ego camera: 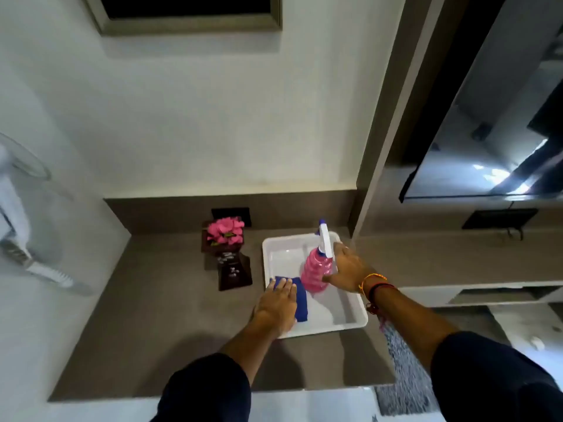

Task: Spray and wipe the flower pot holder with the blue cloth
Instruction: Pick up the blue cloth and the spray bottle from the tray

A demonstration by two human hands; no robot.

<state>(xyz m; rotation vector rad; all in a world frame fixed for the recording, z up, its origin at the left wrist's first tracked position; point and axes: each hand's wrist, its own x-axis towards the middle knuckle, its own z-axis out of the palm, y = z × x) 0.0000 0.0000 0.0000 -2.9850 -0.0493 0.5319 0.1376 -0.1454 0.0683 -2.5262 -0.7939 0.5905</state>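
Grey-brown tabletop (158,315) runs along the wall; a white tray (347,322) sits on it right of centre. Flower pot holder (230,260), dark and tall, stands upright on the tabletop just beside the tray's left rim, apart from it, carrying pink flowers (225,231) at the top; its long axis is vertical, though the wide lens makes it look leaning. Pink spray bottle (315,274) with a white trigger head stands inside the tray, about upright. Blue cloth (301,301) lies flat in the tray's near-left part, long axis running away from the person. Right hand (347,269): fingers wrapped around the bottle's right side near the neck, apparently holding it; bottle base looks still in the tray, cannot confirm a lift. Left hand (275,306): fingers extended and together, lying flat on the cloth's left half; no visible pinch, so whether it grips the cloth cannot be told. Key relation: the holder lies left of and beyond both hands, and the left hand is the nearer. Judgement: pickup stage; spraying not yet begun. The nozzle would need turning leftward toward the holder.
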